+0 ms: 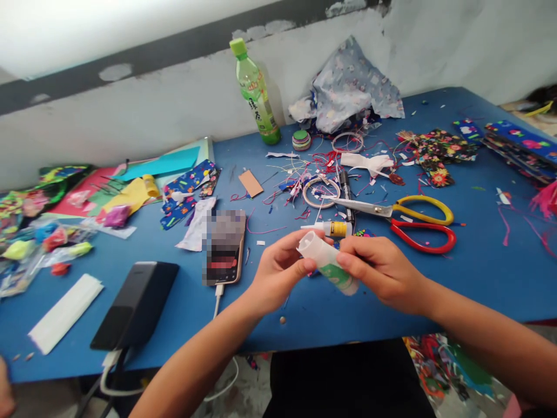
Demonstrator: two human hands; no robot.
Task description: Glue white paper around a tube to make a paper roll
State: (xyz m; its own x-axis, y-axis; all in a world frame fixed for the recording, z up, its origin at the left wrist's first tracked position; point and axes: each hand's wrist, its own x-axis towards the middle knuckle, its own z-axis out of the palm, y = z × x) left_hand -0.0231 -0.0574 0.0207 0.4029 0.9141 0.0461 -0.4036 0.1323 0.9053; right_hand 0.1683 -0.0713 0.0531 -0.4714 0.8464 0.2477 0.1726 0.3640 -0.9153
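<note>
Both hands hold a glue stick [331, 268], a whitish tube with a green label, tilted above the table's front edge. Its rim faces up and to the left. My left hand [285, 264] pinches the tube near that rim, with the thumb in front. On the other side, my right hand [380, 270] grips it by thumb and curled fingers. Just behind the hands lies a small glue tube with a yellow label [335, 229]. Scissors [391, 212] with one yellow and one red handle rest beyond my right hand, beside a black pen [347, 194].
A phone [226, 247] and a black power bank [136, 305], both cabled, lie to the left. A green bottle [257, 96] stands by the wall. Thread, tape rolls [321, 191] and fabric scraps [441, 152] cover the back. A white folded strip [66, 313] lies front left.
</note>
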